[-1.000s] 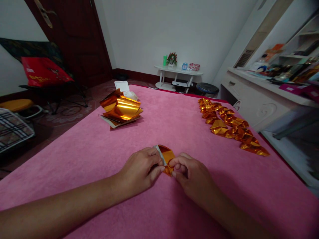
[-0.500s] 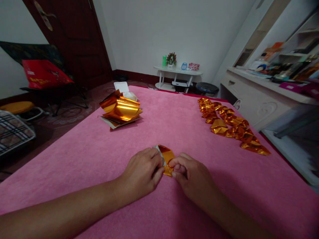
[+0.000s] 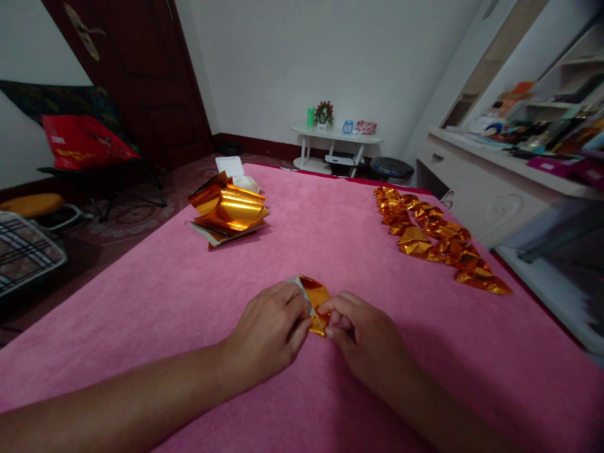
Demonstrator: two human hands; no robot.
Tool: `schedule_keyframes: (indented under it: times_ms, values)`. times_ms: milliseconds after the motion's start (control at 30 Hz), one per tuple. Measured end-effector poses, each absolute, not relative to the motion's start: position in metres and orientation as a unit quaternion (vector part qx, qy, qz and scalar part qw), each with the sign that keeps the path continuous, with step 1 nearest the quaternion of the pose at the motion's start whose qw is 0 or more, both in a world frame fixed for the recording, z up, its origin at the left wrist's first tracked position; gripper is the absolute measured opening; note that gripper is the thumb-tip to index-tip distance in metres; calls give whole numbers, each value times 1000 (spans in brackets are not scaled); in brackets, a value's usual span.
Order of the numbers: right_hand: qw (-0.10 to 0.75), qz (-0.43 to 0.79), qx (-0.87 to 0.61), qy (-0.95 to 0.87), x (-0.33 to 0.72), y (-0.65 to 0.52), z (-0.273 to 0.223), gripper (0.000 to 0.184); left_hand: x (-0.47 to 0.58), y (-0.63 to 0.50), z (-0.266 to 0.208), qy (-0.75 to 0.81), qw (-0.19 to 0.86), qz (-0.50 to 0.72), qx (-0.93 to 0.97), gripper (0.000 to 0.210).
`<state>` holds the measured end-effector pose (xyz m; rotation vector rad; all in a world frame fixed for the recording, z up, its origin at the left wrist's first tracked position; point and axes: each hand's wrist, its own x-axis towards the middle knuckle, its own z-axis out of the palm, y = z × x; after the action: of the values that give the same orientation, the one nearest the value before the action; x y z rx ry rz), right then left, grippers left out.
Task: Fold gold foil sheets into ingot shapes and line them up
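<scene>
A partly folded sheet of gold foil paper [image 3: 315,294], grey-white on its back, lies on the pink cloth [image 3: 325,214] in front of me. My left hand [image 3: 274,324] is closed on its left side, thumb and fingers at the edge. From the right, my right hand [image 3: 363,330] pinches the near right corner between thumb and forefinger. Farther off on the left rests a loose stack of gold foil sheets [image 3: 231,207]. Rows of folded gold foil pieces [image 3: 438,236] lie on the right side of the cloth.
Behind the foil stack is an open white box [image 3: 230,167]. A small white table [image 3: 302,131] with a potted plant [image 3: 324,113] stands by the wall. To the right is a cluttered white desk [image 3: 509,157]; at left, a chair holds a red bag [image 3: 89,141].
Almost nothing differs. Both hands keep their hold on the foil paper, with only a slight shift of the fingers and of the camera view.
</scene>
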<state>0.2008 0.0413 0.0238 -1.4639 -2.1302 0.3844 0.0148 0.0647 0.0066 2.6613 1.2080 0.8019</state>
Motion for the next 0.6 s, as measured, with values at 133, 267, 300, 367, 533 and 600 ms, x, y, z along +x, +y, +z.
schedule_keyframes:
  times_ms: [133, 267, 300, 367, 533, 600]
  values:
    - [267, 155, -532, -788, 202, 44, 26, 20, 15, 65, 6, 395, 53, 265, 878, 10]
    - [274, 159, -535, -783, 201, 46, 26, 20, 15, 65, 7, 387, 50, 272, 880, 10]
    - [275, 159, -538, -781, 200, 46, 26, 21, 15, 65, 7, 383, 52, 275, 880, 10]
    - [275, 161, -541, -778, 200, 46, 26, 21, 15, 65, 8, 377, 55, 282, 880, 10]
    - [275, 161, -542, -778, 200, 44, 27, 20, 14, 65, 7, 370, 40, 288, 882, 10]
    - [271, 157, -546, -777, 199, 44, 26, 20, 13, 64, 6, 369, 23, 285, 884, 11]
